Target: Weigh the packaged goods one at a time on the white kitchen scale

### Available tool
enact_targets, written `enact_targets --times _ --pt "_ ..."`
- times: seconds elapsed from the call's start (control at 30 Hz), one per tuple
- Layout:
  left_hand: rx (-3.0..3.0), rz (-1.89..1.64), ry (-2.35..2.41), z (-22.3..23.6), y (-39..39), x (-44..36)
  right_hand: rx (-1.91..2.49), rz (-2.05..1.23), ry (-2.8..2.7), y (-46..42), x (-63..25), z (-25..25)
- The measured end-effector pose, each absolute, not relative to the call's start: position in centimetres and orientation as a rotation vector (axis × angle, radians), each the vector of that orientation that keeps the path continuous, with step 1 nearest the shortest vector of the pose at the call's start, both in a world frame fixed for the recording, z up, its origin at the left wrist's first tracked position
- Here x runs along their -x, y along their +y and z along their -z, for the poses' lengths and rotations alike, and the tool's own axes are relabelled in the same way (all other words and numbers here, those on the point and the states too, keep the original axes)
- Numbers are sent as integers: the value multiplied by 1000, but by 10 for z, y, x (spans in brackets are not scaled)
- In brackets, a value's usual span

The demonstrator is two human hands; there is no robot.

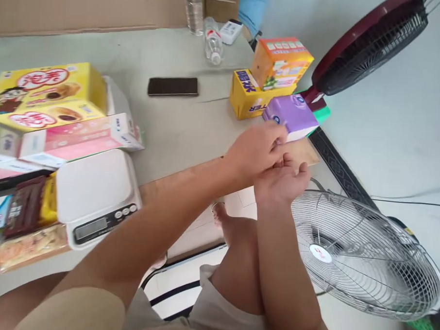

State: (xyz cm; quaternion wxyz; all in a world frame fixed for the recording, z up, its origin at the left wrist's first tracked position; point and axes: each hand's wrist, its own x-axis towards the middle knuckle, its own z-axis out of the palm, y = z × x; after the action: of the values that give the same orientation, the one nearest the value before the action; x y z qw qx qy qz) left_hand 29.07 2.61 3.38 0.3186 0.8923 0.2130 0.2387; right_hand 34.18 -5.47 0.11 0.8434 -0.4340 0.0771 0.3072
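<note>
My left hand (255,149) reaches across to the table's right edge, its fingers closed on the near end of a purple box (293,114). My right hand (281,182) lies just below it, palm up with fingers loosely curled, touching the underside of the left hand; whether it holds anything is hidden. The purple box rests tilted against a yellow box (245,95) and an orange box (281,60) stacked behind it.
A white kitchen scale (95,193) stands at the near left, with snack packets (24,215) beside it. Yellow (44,94) and pink (75,139) snack boxes lie at left. A black phone (172,86) and water bottles (213,40) sit farther back. Two fans (362,254) stand on the floor at right.
</note>
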Motion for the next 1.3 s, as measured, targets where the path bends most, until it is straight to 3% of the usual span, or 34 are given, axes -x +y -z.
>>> enact_targets --times 0.17,0.37,0.87,1.3 --pt "-2686 -525 493 -24 54 -391 865 -665 391 -59 -356 -16" --pt "-2757 -316 616 -2 61 -426 859 -661 452 -62 -370 -17" --pt "-2803 -135 709 -5 28 -383 818 -647 397 -72 -370 -21" --pt "-2817 -297 729 1 -29 -270 1153 -352 78 -82 -362 -5"
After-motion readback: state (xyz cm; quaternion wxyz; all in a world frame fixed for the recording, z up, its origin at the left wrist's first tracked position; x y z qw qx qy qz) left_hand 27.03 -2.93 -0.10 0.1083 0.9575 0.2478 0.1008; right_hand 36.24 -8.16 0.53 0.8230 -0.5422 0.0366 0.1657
